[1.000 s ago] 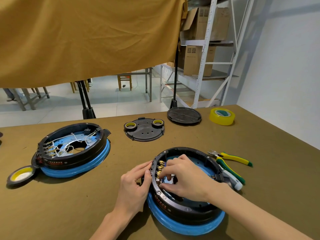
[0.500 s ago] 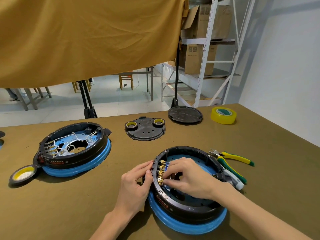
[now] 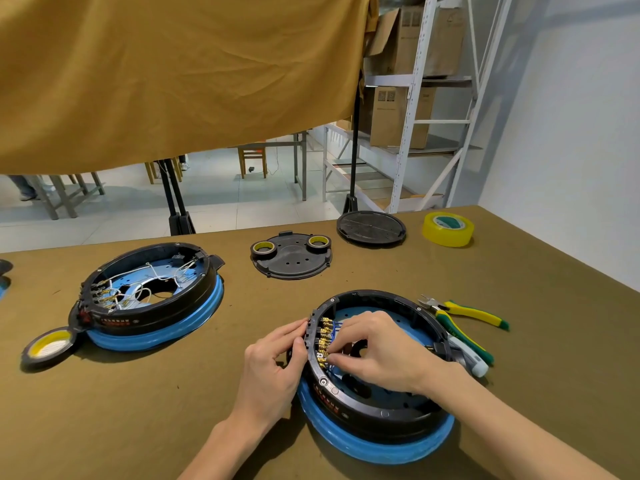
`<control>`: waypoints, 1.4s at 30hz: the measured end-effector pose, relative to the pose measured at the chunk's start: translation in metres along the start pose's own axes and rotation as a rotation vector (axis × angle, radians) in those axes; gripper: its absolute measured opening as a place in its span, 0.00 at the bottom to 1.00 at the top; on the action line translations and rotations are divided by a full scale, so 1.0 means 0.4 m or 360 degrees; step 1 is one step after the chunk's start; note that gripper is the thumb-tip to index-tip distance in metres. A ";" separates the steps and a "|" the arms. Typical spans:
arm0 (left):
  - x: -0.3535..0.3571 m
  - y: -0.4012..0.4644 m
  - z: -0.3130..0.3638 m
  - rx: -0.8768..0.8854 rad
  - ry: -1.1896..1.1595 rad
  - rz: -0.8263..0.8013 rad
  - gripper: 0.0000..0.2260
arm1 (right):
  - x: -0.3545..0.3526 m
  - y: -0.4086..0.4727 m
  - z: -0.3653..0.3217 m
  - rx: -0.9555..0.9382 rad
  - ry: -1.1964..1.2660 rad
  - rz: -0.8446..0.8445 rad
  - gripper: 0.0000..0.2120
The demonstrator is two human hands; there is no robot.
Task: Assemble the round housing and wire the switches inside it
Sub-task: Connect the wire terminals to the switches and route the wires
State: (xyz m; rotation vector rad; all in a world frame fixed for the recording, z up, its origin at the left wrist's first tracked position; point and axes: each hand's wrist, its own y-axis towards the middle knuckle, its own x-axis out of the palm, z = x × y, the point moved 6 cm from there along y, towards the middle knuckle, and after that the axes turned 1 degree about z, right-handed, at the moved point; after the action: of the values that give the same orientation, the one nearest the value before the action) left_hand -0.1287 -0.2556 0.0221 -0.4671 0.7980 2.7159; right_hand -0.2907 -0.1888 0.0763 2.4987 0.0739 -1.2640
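Terminals [image 3: 323,342] just left of right hand [image 3: 377,355] fingertips, pinching a connector; left hand [image 3: 273,365] gripping housing [image 3: 374,407] rim outside.

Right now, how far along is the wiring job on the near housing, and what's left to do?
Done: the near housing sits on its blue base with a row of brass terminals in place. In hand: the left hand steadies the rim from outside while the right hand works blue wires at those terminals. Left: the cover plate is not yet fitted. The far housing has white wires inside.
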 end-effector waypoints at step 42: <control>0.031 -0.050 0.032 -0.0045 0.0436 -0.0062 0.22 | 0.023 0.000 -0.031 0.0197 -0.0285 0.0036 0.08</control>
State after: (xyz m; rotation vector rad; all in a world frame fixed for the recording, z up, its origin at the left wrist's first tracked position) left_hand -0.1360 -0.2303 0.0183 -0.8661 0.8070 2.6643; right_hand -0.2754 -0.1859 0.0757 2.4671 -0.0782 -1.5189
